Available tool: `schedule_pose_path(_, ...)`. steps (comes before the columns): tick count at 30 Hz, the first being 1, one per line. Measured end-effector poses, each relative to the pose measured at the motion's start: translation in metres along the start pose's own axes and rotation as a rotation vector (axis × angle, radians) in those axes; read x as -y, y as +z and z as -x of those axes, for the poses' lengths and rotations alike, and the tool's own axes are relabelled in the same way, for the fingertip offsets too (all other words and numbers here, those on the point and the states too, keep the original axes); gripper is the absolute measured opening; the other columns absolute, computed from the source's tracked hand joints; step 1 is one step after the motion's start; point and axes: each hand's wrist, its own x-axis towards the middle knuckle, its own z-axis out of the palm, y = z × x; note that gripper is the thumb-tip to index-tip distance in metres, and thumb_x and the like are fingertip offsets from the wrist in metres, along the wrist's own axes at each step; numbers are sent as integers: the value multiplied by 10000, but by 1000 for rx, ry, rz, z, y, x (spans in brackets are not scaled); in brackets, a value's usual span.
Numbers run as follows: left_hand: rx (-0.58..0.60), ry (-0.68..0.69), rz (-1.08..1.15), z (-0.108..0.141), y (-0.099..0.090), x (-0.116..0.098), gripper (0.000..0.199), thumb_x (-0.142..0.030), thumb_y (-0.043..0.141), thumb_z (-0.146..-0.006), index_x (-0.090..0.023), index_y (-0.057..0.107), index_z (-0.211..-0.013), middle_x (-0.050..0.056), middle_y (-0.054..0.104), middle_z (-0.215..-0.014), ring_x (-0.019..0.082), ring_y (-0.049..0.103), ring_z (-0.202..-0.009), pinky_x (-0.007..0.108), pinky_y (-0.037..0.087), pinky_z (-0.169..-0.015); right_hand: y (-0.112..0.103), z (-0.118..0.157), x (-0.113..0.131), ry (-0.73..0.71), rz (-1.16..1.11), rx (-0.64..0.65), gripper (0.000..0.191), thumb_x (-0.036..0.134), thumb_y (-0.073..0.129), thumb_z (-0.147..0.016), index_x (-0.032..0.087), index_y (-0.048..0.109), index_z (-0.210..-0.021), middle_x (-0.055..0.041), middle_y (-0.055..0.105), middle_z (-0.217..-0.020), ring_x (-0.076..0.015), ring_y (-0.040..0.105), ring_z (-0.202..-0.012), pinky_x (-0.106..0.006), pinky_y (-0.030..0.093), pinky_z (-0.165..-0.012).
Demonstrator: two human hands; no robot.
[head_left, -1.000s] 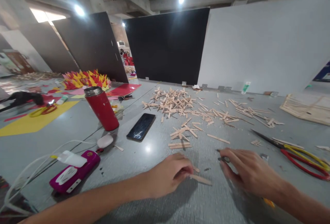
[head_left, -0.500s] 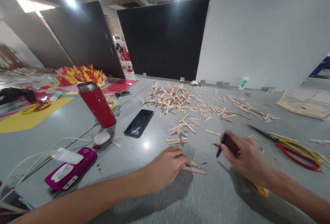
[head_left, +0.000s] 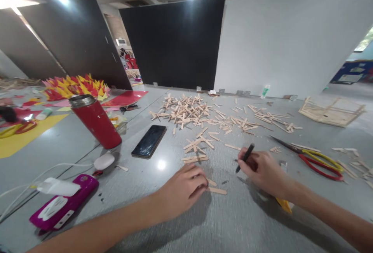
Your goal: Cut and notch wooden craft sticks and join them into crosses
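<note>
My left hand (head_left: 186, 187) rests on the grey table with its fingers curled over the left ends of two wooden sticks, the longer one (head_left: 218, 191) nearer me. In my right hand (head_left: 262, 167) is a black pen (head_left: 245, 157), pinched between thumb and fingers and tilted, its lower end just above the table. Two sticks (head_left: 194, 159) lie side by side beyond my left hand. Behind them are loose crossed sticks (head_left: 199, 143) and a large heap of sticks (head_left: 186, 111). Partly hidden under my right forearm is a yellow object (head_left: 283, 205).
A black phone (head_left: 149, 141), a red bottle (head_left: 97, 123) and a purple power strip (head_left: 64, 202) with white cables stand left. Red-and-yellow scissors (head_left: 317, 159) lie right, below a wooden stick frame (head_left: 329, 112). Folded paper (head_left: 76, 87) sits at the back left.
The view has shifted to the right. My right hand has turned the black pen to a different slant. My left hand remains at the two sticks, its fingers slightly more raised.
</note>
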Motion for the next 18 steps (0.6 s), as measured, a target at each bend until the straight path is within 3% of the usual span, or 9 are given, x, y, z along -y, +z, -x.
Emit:
schedule_pose_path(10, -19, 32, -33, 3, 7, 6, 118, -99, 592, -1034, -169, 686, -1015, 51, 718, -1067, 232, 644, -1011, 384, 506, -943, 9, 5, 1, 8, -191, 137, 223, 355, 502, -994, 208, 605, -861, 21, 562, -687, -130, 523, -564, -239, 416, -512)
schedule_pose_path(18, -15, 41, -52, 3, 7, 5, 127, -91, 580, -1036, -176, 671, -1015, 42, 711, -1069, 227, 639, -1009, 387, 488, -951, 9, 3, -2, -6, -178, 126, 167, 290, 512, -953, 216, 549, -808, 40, 488, -641, -121, 438, -537, -254, 367, -516)
